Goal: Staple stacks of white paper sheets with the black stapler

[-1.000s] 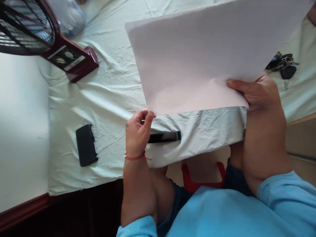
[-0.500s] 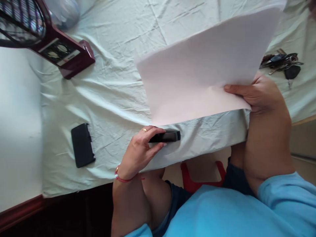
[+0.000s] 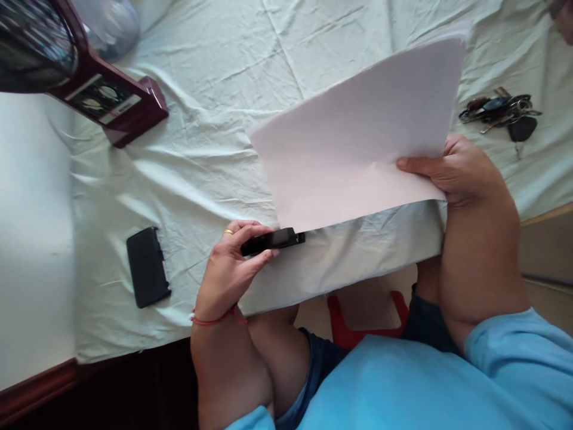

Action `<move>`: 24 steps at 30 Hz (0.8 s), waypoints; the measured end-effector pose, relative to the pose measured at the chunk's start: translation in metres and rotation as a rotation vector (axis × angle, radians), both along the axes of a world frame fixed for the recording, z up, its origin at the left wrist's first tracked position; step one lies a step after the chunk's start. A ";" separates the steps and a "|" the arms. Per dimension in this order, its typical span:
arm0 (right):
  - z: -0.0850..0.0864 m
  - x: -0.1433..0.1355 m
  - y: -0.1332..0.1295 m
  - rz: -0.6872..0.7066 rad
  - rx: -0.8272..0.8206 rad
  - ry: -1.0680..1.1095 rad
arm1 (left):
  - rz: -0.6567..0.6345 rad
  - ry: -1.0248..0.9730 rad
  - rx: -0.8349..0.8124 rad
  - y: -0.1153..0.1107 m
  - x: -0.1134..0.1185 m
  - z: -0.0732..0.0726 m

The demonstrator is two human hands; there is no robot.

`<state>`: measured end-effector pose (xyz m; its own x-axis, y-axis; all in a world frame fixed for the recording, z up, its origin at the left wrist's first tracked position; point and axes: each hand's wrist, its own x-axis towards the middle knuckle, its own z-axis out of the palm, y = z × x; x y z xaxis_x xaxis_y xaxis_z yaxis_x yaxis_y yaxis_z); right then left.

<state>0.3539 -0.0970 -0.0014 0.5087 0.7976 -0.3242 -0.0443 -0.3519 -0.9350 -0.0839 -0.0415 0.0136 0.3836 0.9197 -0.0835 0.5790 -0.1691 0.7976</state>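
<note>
Head view shows a big pale cloth (image 3: 201, 149) under most of the things. Over it is the white paper (image 3: 353, 137), tilted up a bit. The right hand (image 3: 472, 170) holds its near right side, thumb pressed on top and the other fingers mostly tucked under. The dark red bug bat (image 3: 111, 107) is far to the left of the paper. The flat black case (image 3: 147, 267) is also left of the paper, closer to the body. The keys (image 3: 499, 112) lie just to the right of the paper.

The small black stapler (image 3: 273, 240) is by the near left corner of the paper. It has just moved left, and the left hand (image 3: 226, 266) has its back end, thumb and fingers part closed around it. So now its front end is right at that corner. It is hard to see if the corner is inside its mouth.
</note>
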 end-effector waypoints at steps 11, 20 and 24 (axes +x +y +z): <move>0.003 0.002 0.000 0.003 -0.024 -0.014 | 0.041 0.020 0.039 0.004 -0.003 -0.001; 0.009 0.011 -0.007 0.004 -0.007 -0.066 | 0.108 0.134 -0.081 0.001 0.009 0.019; 0.011 0.008 -0.008 0.013 0.000 -0.075 | 0.114 0.149 -0.090 0.002 0.008 0.019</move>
